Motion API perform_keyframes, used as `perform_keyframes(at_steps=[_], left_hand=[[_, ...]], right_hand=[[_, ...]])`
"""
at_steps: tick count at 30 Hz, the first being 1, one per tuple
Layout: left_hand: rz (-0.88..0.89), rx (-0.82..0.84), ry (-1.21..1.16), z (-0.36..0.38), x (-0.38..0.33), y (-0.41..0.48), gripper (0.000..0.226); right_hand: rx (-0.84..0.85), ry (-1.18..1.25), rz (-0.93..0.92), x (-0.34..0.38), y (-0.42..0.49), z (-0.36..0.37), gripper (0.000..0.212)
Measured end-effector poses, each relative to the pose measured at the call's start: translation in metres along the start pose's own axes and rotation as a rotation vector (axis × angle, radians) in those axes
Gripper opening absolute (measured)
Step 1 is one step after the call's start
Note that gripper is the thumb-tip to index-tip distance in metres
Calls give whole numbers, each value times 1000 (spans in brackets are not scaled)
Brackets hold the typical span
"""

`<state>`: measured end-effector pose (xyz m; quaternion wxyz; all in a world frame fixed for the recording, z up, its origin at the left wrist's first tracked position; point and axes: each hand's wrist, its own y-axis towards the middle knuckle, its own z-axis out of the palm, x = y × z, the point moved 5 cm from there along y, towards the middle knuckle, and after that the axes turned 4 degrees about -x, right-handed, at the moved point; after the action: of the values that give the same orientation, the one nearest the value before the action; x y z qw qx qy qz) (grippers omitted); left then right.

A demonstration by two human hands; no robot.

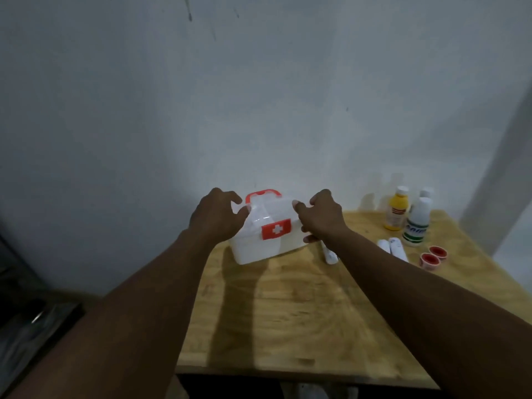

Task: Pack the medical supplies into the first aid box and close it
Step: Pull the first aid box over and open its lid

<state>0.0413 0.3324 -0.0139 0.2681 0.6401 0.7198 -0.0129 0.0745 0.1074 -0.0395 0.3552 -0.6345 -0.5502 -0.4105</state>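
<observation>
Obs.: A white first aid box (266,234) sits at the far left part of a wooden table (302,312), close to the grey wall (201,96). Lid is on; a red handle (262,195) stands up on top, and a red label with a white cross (276,229) faces the person.

Left hand (217,216): placed against the left end of the box at lid height, fingers curled and spread, thumb tip toward the lid's front edge. Contact appears to be at the fingertips; it is a loose hold on the box rather than a closed fist.

Right hand (322,218): on the right end of the box, fingers bent over the lid edge and one fingertip showing below, at the lower right corner. Partly open, cupping the box side. Whether either hand is pressing or merely touching cannot be told.

Supplies still out on the table, right of the box:
- a white tube (330,256) lying just beside the box, partly under the right forearm;
- two white rolls (393,246) side by side;
- two red-centred tape spools (433,255), near the right edge;
- a yellow bottle (396,210) and a white bottle with green print (417,223), upright at the back; a further white-capped bottle (426,192) stands behind them.

Lighting dim; labels not legible.
</observation>
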Motion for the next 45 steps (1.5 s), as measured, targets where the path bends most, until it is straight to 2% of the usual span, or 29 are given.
perform_keyframes(at_steps=[4, 9, 13, 19, 25, 28, 33, 36, 40, 43, 45], left_hand=[[93, -39, 51, -6, -5, -10, 51], [68, -36, -16, -2, -2, -28, 63], [60, 29, -52, 2, -2, -34, 71], [30, 16, -98, 10, 1, -37, 84], [-23, 32, -130, 20, 9, -34, 94], [-39, 40, -137, 25, 13, -33, 104], [-19, -7, -258, 15, 19, -29, 96], [-67, 1, -387, 3, 21, -25, 86], [-143, 6, -600, -12, 26, -18, 73], [-214, 20, -738, -25, 28, -11, 72], [-313, 95, -813, -28, 29, -8, 77]], right_hand=[[-8, 258, 205, -13, 3, 19, 55], [123, 465, 424, -23, -10, 41, 39], [160, 489, 465, -25, -9, 45, 38], [174, 477, 435, -30, -8, 48, 44], [2, 390, 319, -16, -1, 35, 32], [8, 334, 189, -11, -4, 29, 28], [97, 322, -22, 0, -12, 10, 16], [127, 262, -173, 17, -14, -2, 22], [62, 196, -328, 38, -7, -17, 24], [-14, 111, -424, 50, 4, -24, 35], [-26, 68, -427, 55, 12, -25, 44]])
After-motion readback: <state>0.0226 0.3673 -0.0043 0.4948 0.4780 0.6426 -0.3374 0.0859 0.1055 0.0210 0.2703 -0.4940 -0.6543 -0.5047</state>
